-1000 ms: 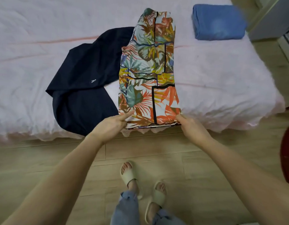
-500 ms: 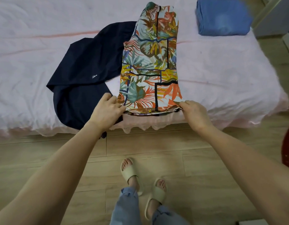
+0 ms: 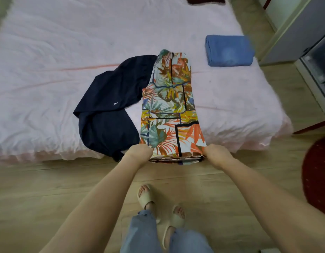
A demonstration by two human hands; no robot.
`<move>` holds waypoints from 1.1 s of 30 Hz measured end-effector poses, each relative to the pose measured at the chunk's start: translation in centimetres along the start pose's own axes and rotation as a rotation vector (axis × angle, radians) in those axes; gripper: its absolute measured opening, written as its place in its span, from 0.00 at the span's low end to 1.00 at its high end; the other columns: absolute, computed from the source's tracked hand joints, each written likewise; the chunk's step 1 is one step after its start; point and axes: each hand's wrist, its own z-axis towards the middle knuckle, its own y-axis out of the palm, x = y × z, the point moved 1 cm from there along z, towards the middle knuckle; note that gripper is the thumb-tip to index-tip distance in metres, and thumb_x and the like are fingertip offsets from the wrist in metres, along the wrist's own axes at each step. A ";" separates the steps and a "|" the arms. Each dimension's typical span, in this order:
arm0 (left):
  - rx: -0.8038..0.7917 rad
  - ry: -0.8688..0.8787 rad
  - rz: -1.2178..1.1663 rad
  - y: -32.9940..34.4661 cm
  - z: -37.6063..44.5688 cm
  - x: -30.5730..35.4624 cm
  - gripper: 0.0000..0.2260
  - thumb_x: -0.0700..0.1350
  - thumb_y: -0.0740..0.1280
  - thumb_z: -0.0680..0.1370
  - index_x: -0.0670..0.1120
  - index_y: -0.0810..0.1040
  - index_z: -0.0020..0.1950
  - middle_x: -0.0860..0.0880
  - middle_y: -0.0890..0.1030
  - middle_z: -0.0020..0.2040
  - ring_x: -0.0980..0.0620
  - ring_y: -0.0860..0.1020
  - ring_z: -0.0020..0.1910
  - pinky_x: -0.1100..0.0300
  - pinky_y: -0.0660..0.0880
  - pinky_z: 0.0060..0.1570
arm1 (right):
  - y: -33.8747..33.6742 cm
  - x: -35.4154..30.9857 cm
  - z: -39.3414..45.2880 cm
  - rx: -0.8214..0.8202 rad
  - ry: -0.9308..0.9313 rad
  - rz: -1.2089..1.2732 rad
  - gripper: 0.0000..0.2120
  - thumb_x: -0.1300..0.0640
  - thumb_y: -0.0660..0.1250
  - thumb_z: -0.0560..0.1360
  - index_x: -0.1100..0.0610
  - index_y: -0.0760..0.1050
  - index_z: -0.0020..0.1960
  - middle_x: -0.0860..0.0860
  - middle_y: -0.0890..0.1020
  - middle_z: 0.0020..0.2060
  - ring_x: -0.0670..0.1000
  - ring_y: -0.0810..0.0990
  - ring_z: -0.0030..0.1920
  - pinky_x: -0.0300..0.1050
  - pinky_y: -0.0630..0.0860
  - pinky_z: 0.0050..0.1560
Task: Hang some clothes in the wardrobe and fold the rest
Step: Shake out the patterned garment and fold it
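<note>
A leaf-print garment (image 3: 169, 106) in orange, teal and white lies as a long narrow strip on the bed, its near end hanging over the bed's front edge. My left hand (image 3: 138, 153) grips the near left corner of it and my right hand (image 3: 216, 154) grips the near right corner. A dark navy garment (image 3: 110, 110) lies crumpled just left of it, partly tucked under its upper part. A folded blue garment (image 3: 229, 50) sits further back on the right.
The bed has a pale pink sheet (image 3: 66, 52). A dark red cloth (image 3: 205, 0) lies at its far edge. A grey wardrobe (image 3: 304, 28) stands at the right, a red round rug (image 3: 318, 176) on the wooden floor. My feet in slippers stand below.
Both hands have pulled the near end of the leaf-print garment back towards me, over the bed's edge. The camera has tilted up and shows more of the bed.
</note>
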 end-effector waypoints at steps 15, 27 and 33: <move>0.246 -0.242 -0.143 -12.6 -3.4 -4.8 0.08 0.36 0.62 0.75 0.43 0.77 0.52 0.44 0.78 0.50 0.43 0.79 0.48 0.55 0.69 0.39 | -9.0 5.6 -1.8 0.264 0.110 0.566 0.07 0.63 0.58 0.76 0.53 0.71 0.44 0.54 0.81 0.42 0.55 0.82 0.33 0.48 0.79 0.35; 0.394 -0.305 -0.348 -20.0 21.3 -18.9 0.07 0.38 0.58 0.77 0.45 0.75 0.46 0.48 0.77 0.45 0.46 0.76 0.42 0.58 0.61 0.30 | -21.1 10.2 22.0 0.495 0.345 0.700 0.08 0.56 0.55 0.80 0.56 0.69 0.45 0.55 0.80 0.42 0.56 0.76 0.40 0.46 0.71 0.37; 0.357 -0.315 -0.479 -20.1 35.7 -24.4 0.05 0.39 0.59 0.76 0.46 0.73 0.44 0.48 0.78 0.45 0.48 0.74 0.39 0.59 0.62 0.30 | -22.8 11.9 35.2 0.496 0.437 0.746 0.05 0.59 0.52 0.81 0.56 0.62 0.47 0.50 0.72 0.36 0.50 0.71 0.34 0.43 0.59 0.28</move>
